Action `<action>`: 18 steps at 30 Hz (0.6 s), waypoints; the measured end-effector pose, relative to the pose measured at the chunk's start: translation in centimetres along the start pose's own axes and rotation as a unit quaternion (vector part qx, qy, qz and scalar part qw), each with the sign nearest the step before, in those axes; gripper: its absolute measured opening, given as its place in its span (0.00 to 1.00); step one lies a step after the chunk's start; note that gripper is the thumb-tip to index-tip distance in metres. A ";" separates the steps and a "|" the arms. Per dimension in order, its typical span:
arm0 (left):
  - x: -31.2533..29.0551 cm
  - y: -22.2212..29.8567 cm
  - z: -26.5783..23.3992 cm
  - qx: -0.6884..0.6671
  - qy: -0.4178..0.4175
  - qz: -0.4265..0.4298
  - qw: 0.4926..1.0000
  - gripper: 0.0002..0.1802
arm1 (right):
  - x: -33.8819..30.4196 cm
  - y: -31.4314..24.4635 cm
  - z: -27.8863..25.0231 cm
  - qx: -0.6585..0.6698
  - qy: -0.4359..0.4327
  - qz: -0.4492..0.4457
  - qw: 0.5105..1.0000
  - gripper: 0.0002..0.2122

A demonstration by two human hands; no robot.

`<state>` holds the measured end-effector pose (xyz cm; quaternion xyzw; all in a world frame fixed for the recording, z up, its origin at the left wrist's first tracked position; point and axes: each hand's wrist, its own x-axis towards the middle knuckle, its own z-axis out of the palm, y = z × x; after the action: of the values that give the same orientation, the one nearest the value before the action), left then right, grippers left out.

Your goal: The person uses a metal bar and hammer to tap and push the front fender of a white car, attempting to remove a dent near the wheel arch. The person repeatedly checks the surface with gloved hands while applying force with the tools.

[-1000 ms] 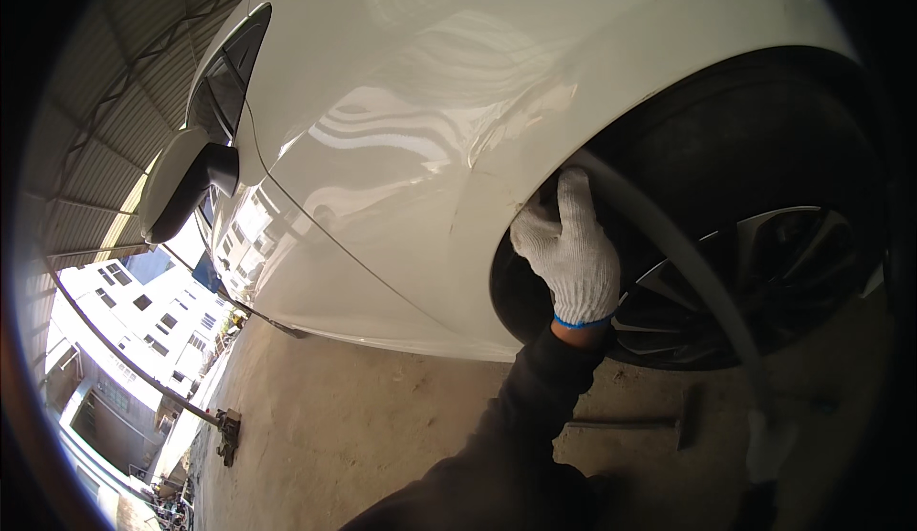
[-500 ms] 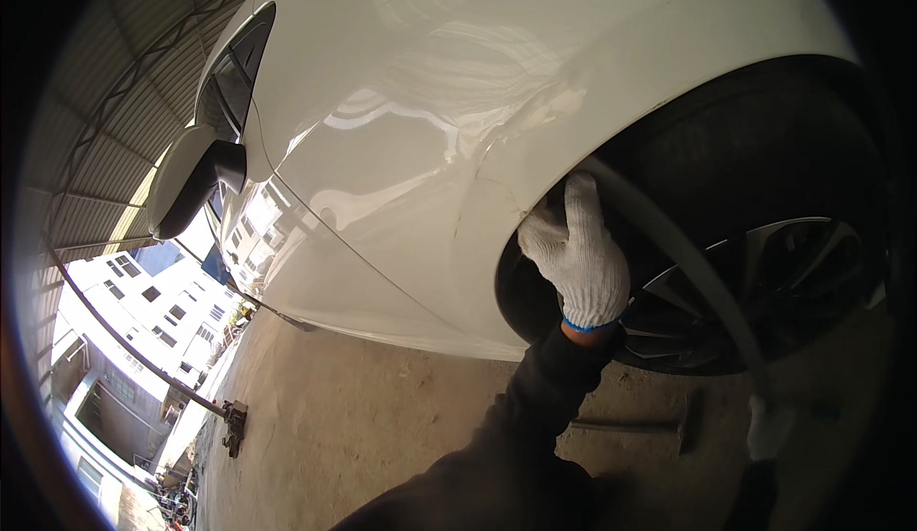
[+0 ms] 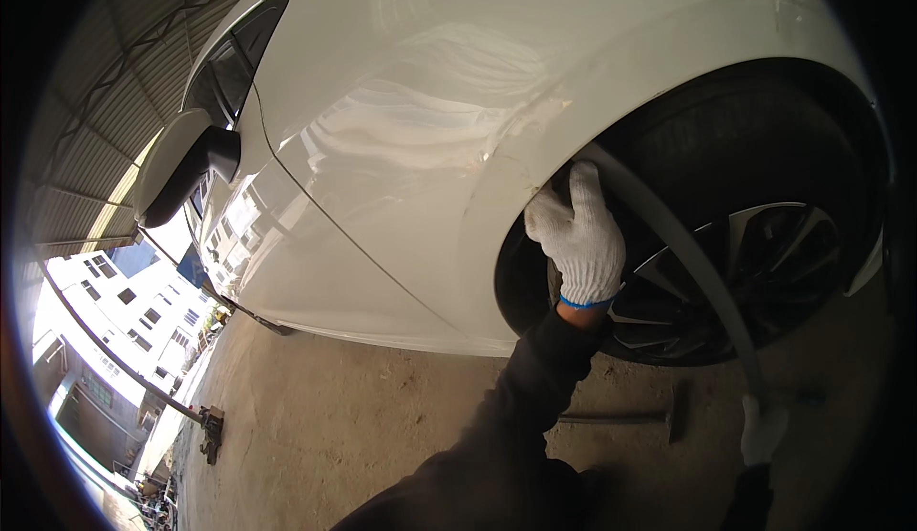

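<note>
My left hand (image 3: 581,244) wears a white knit glove with a blue cuff. Its fingers curl at the front wheel arch edge (image 3: 506,235) of a white car, thumb pointing up; the fingertips are partly hidden. Beside that thumb, the end of a long grey bar (image 3: 702,273) goes into the gap above the tire (image 3: 726,139). The bar looks bowed and crosses in front of the dark spoked wheel (image 3: 774,244). At the lower right my right hand (image 3: 764,431), gloved too, is closed around the bar's lower end, in shadow.
A long-handled hammer (image 3: 621,419) lies on the dusty floor (image 3: 315,407) below the wheel. The car's side mirror (image 3: 186,168) sticks out at the left. Farther left, a jack (image 3: 210,434) with a long handle stands on the floor. White buildings (image 3: 124,311) show beyond the roofed area.
The view has shifted slightly, so the mirror and jack sit farther left. Both hands keep their places at the arch edge and on the bar, which appears sharper now.
</note>
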<state>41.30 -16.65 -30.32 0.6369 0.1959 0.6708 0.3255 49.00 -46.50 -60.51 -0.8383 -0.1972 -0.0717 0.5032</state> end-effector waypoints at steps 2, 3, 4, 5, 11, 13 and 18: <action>-0.1 -0.2 -0.1 -0.024 -0.002 -0.017 1.000 0.13 | 0.1 1.3 0.5 0.007 0.004 -0.019 1.000 0.25; -0.1 -0.4 -0.2 -0.025 -0.003 -0.007 1.000 0.13 | 0.5 2.0 0.4 0.031 -0.008 -0.017 0.999 0.25; 0.1 -0.5 -0.2 -0.027 -0.004 0.004 1.000 0.13 | 0.6 2.5 0.6 0.056 -0.019 -0.015 0.998 0.24; 0.2 -0.5 -0.3 -0.029 -0.005 0.014 0.999 0.13 | 0.5 2.8 1.2 0.044 0.011 -0.031 0.998 0.25; -0.6 -0.1 0.7 -0.120 0.054 0.019 0.991 0.13 | 1.1 5.7 3.6 -0.037 0.019 -0.003 0.999 0.27; -0.4 -0.4 0.8 -0.115 0.055 0.022 0.992 0.13 | 1.8 6.2 4.2 -0.027 0.003 -0.001 1.000 0.27; -0.8 0.6 0.8 -0.050 0.041 0.013 0.998 0.14 | 0.8 4.1 3.1 -0.030 0.024 -0.006 0.999 0.22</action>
<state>41.92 -17.73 -30.39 0.5944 0.1665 0.7095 0.3400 51.11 -45.31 -65.12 -0.8498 -0.1879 -0.1002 0.4821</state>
